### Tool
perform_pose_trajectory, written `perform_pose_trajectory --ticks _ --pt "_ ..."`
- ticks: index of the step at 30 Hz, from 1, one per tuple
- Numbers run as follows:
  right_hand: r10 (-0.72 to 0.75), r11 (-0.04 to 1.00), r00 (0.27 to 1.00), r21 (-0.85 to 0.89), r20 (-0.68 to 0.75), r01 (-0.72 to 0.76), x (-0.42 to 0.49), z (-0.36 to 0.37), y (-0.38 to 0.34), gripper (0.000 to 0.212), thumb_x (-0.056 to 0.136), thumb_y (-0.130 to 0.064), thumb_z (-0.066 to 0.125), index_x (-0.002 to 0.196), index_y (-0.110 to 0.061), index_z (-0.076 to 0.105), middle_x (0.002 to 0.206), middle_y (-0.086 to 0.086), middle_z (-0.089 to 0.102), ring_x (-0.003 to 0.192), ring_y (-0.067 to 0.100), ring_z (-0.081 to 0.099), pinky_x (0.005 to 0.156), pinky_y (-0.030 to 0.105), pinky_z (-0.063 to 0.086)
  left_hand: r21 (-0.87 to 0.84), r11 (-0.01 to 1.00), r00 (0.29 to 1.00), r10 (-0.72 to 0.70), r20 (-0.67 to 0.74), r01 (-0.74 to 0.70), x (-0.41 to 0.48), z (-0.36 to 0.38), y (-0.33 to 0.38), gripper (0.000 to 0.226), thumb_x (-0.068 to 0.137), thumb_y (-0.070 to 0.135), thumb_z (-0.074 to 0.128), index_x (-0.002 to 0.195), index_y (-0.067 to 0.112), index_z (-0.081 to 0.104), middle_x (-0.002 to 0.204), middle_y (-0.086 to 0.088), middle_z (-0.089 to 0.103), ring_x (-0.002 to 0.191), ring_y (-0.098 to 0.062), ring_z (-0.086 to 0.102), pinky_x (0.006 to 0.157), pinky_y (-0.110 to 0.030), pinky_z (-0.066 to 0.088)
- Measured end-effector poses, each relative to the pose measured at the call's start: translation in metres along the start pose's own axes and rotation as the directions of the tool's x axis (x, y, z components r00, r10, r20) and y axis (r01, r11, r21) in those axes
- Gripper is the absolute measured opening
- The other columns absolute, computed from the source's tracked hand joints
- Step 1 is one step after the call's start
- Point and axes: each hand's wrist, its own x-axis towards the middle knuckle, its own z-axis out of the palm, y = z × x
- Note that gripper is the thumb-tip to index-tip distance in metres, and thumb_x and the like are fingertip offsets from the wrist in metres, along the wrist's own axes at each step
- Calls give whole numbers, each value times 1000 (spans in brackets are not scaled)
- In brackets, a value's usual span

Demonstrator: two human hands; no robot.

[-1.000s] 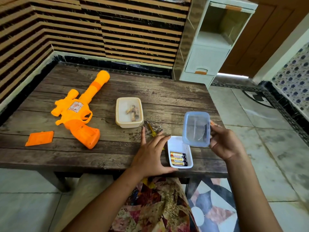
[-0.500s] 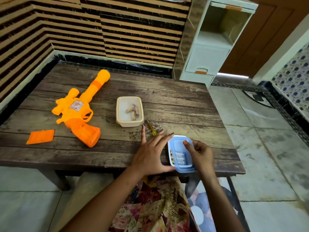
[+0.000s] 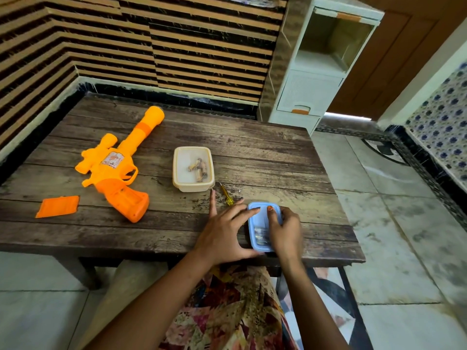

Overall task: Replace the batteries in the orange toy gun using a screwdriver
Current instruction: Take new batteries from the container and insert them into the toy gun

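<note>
Orange toy gun (image 3: 111,170) lies on the bench (image 3: 252,147), well left of the blue-lidded box (image 3: 259,221) at the near edge. Left hand (image 3: 222,236) touches that box with fingers (image 3: 242,210) spread straight; right hand (image 3: 285,233) curls its fingers (image 3: 271,215) over the lid. Beyond: yellow screwdriver (image 3: 226,195), then cream box (image 3: 193,169). Gun's long axis runs diagonally, grip nearest, barrel pointing away and rightward.

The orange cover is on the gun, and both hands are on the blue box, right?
Not quite. The head view shows the cover lying on the table beside the gun, apart from it. The left hand and right hand are both on the blue box.
</note>
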Motion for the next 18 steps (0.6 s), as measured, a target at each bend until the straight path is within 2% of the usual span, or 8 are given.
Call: perform_pose_trajectory --ticks 4,7,9,11,14,16,18 --pt "-32 983 998 184 58 21 -2 -7 -6 23 94 -30 50 102 -10 58 88 4 64 78 21 61 64 30 43 -7 1000 1000 0 1 0 -1 -1 0 88 62 78 53 130 22 52 123 3 58 125 -12 50 110 -61 -5" --pt "-40 942 990 335 132 -7 -6 -14 -9 12 96 -26 49 100 -15 53 81 3 62 65 13 59 56 25 45 -24 1000 1000 16 -20 -16 -1 -2 1 86 63 74 56 132 22 49 126 0 58 126 -13 49 111 -58 -4" --pt "-35 902 979 428 200 -55 -3 -19 -10 5 96 -21 48 95 -19 53 76 0 63 61 11 59 53 21 47 -55 998 999 39 -16 -39 0 -3 1 88 64 72 58 134 20 46 129 -2 56 129 -15 46 114 -52 -3" --pt "-49 870 970 486 239 -76 0 -23 -9 11 96 -15 48 92 -18 58 75 -5 66 64 8 62 56 18 48 -90 993 997 73 14 -71 1 -5 1 95 62 74 59 138 19 42 135 -3 52 134 -16 38 117 -44 -2" --pt "-55 805 966 584 252 -107 1 -28 -7 15 96 -13 48 91 -11 62 68 -9 68 61 4 62 55 15 48 -161 983 995 96 19 -92 3 -8 7 92 70 74 52 141 17 38 142 0 43 137 -6 23 118 -28 -3" --pt "-38 761 967 634 251 -135 1 -30 -2 16 95 -12 47 90 -11 62 71 -5 67 65 10 62 56 19 50 -261 964 999 34 -41 -43 8 -6 17 78 83 67 42 140 15 39 140 5 41 135 -2 24 117 -21 6" --pt "0 707 968 685 250 -177 2 -32 1 20 96 -10 45 87 -14 63 72 -4 68 63 8 64 54 17 50 -383 922 993 -90 -77 54 15 0 34 62 91 53 42 139 12 41 138 3 46 131 -4 35 112 -19 23"
